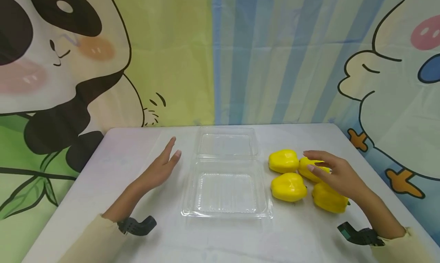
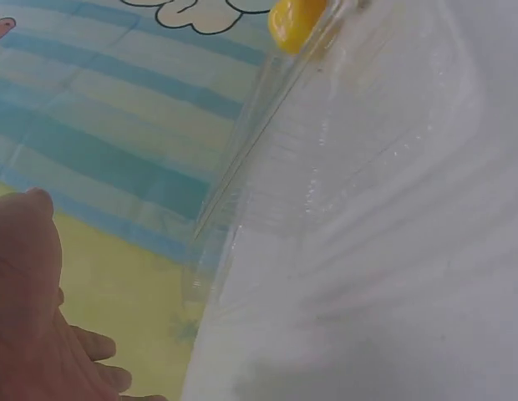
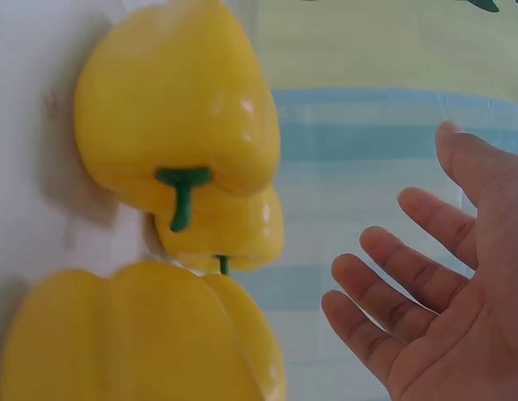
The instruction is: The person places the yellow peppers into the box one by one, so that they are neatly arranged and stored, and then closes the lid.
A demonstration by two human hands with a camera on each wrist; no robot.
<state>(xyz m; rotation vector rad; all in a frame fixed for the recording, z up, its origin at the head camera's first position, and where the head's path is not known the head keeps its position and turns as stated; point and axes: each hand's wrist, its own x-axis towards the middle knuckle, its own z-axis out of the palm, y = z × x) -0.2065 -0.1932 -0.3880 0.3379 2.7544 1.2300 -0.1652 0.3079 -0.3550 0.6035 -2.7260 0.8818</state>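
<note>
Several yellow bell peppers lie in a cluster on the white table, right of an opened clear plastic clamshell box. My right hand hovers over the back right pepper with fingers spread and relaxed, holding nothing. In the right wrist view the right hand is open beside green-stemmed peppers. My left hand hangs open just left of the box, fingers straight. The left wrist view shows the left hand, the box wall and a bit of pepper.
A cartoon backdrop with a panda and blue stripes hangs behind the table. The box lid lies flat toward the back edge. Black wrist devices sit on both forearms.
</note>
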